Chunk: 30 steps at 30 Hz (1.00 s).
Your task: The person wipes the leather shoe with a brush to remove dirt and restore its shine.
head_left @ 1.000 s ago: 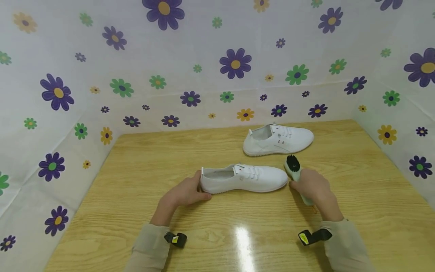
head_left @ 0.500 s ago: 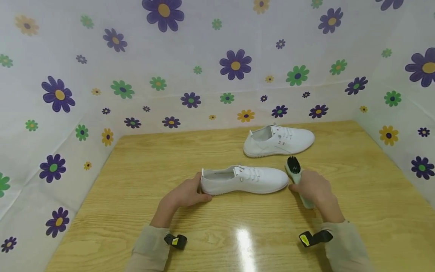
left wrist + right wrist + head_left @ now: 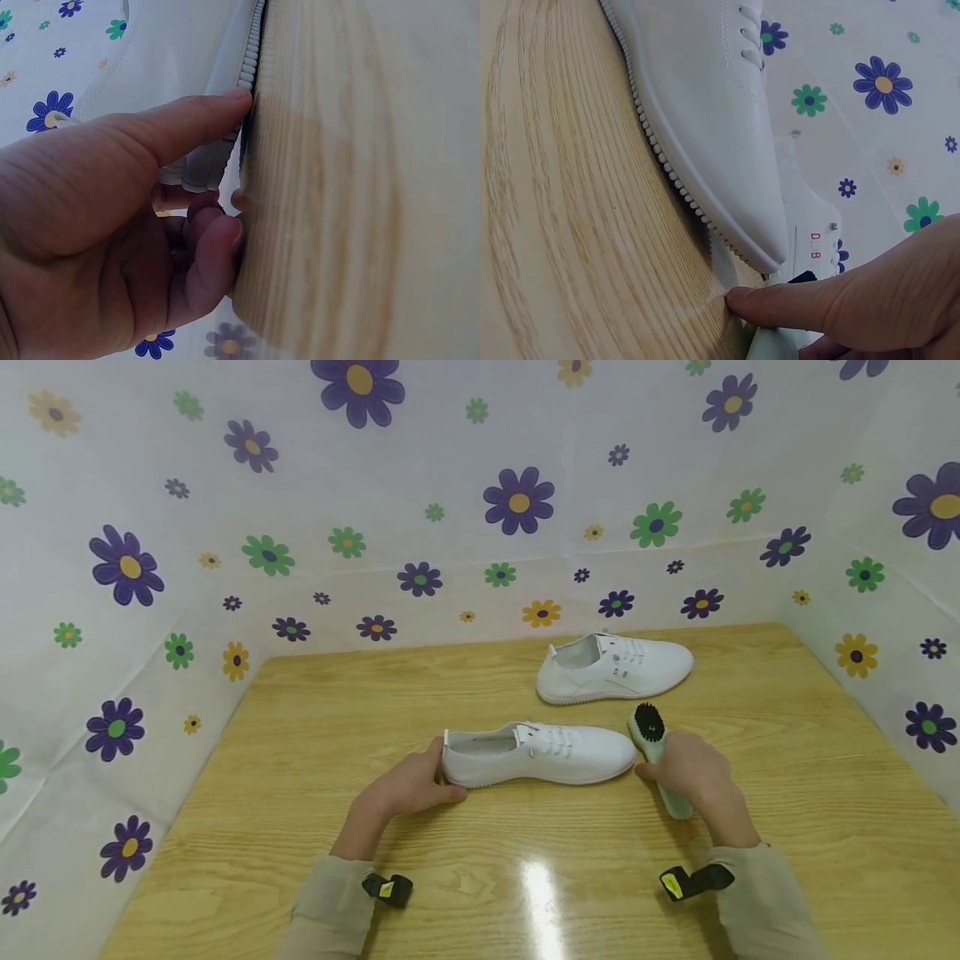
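A white lace-up shoe (image 3: 555, 756) stands upright on the table, its toe pointing right. My left hand (image 3: 411, 783) grips it at the heel. In the left wrist view the thumb (image 3: 202, 120) lies along the edge of the sole and the other fingers curl behind the heel. My right hand (image 3: 690, 768) holds a pale green shoe brush (image 3: 651, 750) by its handle beside the toe, black bristles facing up. In the right wrist view the hand covers most of the brush, and the shoe's toe (image 3: 742, 217) is close to the thumb.
A second white shoe (image 3: 615, 670), with small red letters on its side, stands farther back, toe to the right. The wood-grain table (image 3: 337, 702) is bordered by white flower-print sheeting (image 3: 450, 460) at the back and both sides.
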{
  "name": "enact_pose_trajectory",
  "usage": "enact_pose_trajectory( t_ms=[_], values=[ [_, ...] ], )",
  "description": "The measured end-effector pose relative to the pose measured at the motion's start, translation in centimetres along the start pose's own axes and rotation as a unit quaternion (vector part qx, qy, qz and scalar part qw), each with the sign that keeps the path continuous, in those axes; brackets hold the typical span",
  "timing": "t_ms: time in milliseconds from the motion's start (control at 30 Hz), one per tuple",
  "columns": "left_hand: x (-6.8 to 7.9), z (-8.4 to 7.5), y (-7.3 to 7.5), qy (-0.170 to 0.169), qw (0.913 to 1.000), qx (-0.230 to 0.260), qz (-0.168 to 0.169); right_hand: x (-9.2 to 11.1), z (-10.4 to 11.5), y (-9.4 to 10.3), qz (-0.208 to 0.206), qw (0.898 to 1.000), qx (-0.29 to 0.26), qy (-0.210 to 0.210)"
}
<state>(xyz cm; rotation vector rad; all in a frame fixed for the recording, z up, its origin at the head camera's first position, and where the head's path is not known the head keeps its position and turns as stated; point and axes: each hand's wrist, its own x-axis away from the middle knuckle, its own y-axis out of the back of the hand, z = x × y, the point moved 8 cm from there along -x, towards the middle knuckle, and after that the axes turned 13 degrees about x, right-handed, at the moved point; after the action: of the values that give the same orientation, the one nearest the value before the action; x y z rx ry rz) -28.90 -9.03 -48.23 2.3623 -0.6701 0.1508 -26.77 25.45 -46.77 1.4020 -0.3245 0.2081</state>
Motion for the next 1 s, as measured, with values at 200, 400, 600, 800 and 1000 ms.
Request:
enact_pose_trajectory(
  t_ms=[200, 400, 600, 800, 1000],
  values=[
    [0.0, -0.2, 0.2, -0.003, 1.0000, -0.002, 0.000, -0.1, -0.1, 0.4, -0.001, 1.000, -0.006, 0.001],
    [0.0, -0.2, 0.3, 0.004, 0.9999, -0.009, 0.000, 0.0, -0.1, 0.2, 0.008, 1.000, -0.011, -0.002],
    [0.5, 0.4, 0.5, 0.010, 0.9999, -0.007, -0.005, 0.0, 0.5, 0.1, 0.003, 1.000, -0.014, 0.011],
    [1.0, 1.3, 0.2, 0.011, 0.9999, 0.001, 0.001, 1.0, 0.6, -0.4, 0.011, 1.000, -0.020, 0.015],
    [0.1, 1.2, 0.7, -0.005, 0.9997, 0.025, 0.005, 2.0, 0.8, 2.9, -0.037, 0.998, -0.037, 0.047]
  ],
)
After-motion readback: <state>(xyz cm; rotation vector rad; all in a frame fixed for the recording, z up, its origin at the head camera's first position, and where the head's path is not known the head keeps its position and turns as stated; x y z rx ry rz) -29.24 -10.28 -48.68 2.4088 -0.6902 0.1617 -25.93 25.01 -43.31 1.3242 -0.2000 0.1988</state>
